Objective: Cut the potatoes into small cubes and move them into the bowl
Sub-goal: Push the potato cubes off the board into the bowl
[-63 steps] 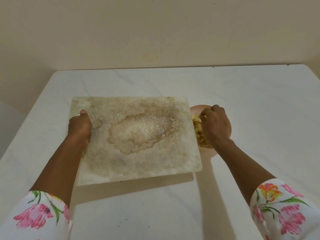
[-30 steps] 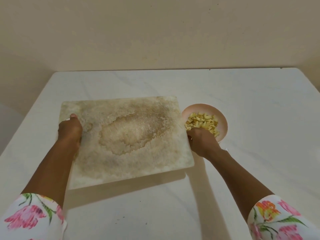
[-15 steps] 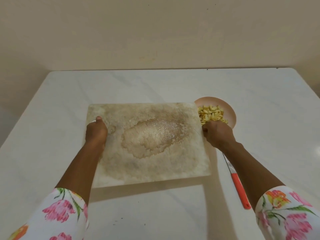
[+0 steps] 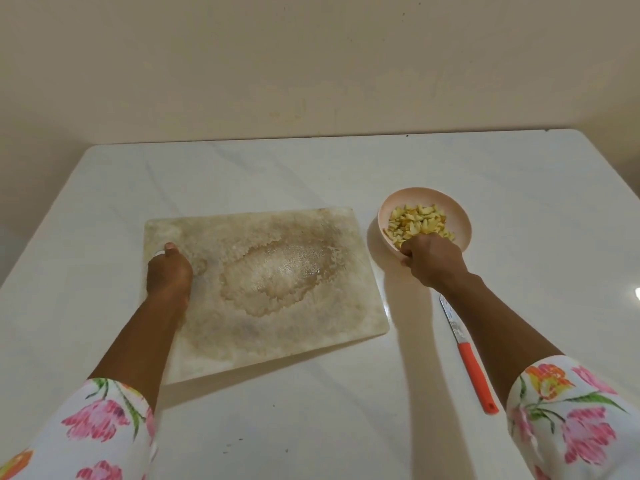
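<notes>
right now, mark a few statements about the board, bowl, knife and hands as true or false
1. The potato cubes lie in the bowl. True.
2. The right hand holds the knife. False: the knife lies on the table, right of the cutting board, untouched.
3. The left hand holds the cutting board's left edge. True.
4. Some potato cubes lie on the cutting board. False: none shows there, only wet stains.
5. The right hand grips the bowl's near rim. True.
</notes>
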